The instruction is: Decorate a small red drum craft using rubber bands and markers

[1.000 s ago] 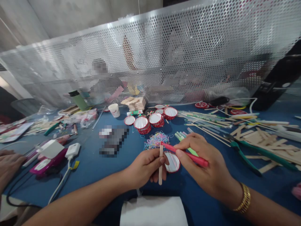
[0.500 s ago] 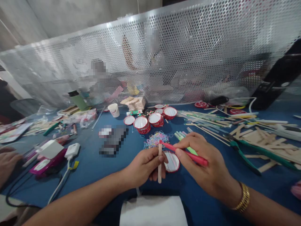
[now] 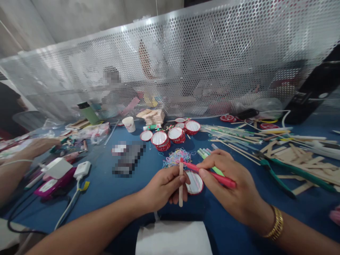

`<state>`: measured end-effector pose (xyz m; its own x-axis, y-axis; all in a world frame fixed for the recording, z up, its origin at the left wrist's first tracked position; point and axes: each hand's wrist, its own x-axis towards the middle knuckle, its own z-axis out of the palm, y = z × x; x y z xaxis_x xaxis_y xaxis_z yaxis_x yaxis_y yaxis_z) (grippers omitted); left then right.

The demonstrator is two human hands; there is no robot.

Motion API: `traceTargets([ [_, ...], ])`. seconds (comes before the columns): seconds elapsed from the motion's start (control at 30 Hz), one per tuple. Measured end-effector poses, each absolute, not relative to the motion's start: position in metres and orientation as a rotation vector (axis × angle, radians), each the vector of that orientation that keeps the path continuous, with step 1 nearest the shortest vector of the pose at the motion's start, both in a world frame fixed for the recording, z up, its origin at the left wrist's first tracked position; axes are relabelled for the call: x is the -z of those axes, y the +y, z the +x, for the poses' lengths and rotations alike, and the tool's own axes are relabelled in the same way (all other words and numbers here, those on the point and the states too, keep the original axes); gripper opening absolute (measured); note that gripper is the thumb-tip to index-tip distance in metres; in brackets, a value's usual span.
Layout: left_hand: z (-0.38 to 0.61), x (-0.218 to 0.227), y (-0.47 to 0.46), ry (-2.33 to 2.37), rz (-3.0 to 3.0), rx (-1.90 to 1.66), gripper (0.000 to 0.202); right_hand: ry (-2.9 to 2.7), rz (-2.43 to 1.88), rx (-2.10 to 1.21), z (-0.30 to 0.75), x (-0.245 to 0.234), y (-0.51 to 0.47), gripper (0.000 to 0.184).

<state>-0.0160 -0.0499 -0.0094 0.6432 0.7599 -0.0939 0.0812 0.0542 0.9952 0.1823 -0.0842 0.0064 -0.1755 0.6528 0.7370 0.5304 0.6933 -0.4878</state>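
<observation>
My left hand (image 3: 167, 186) pinches a wooden craft stick (image 3: 181, 194) upright between thumb and fingers. A red marker (image 3: 221, 179) is held in my right hand (image 3: 233, 187), its tip touching the upper end of the stick, where a red mark shows. Just behind my left hand lies a round white disc with a red rim (image 3: 195, 184), partly hidden by the fingers. Beyond it is a heap of small coloured rubber bands (image 3: 176, 157). Several pale green markers (image 3: 204, 154) lie behind my right hand.
Red-rimmed round pieces (image 3: 160, 140), a paper cup (image 3: 129, 124) and a stack of wooden sticks (image 3: 154, 117) stand farther back. Green-handled pliers (image 3: 275, 177) and loose sticks lie right. A white roll (image 3: 174, 239) is in front. Another person's hand (image 3: 42, 146) reaches in at left.
The other person's arm at the left has reached farther over the table toward the clutter there. My hands, the stick and the marker have hardly moved.
</observation>
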Motion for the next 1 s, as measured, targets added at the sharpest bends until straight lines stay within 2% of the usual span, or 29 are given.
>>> traceTargets([
  [1.0,-0.0155,0.0067,-0.0505,0.740,1.417,-0.614,0.036,-1.819,-0.943,-0.083,0.1818,-0.0085,-0.0844,0.008],
])
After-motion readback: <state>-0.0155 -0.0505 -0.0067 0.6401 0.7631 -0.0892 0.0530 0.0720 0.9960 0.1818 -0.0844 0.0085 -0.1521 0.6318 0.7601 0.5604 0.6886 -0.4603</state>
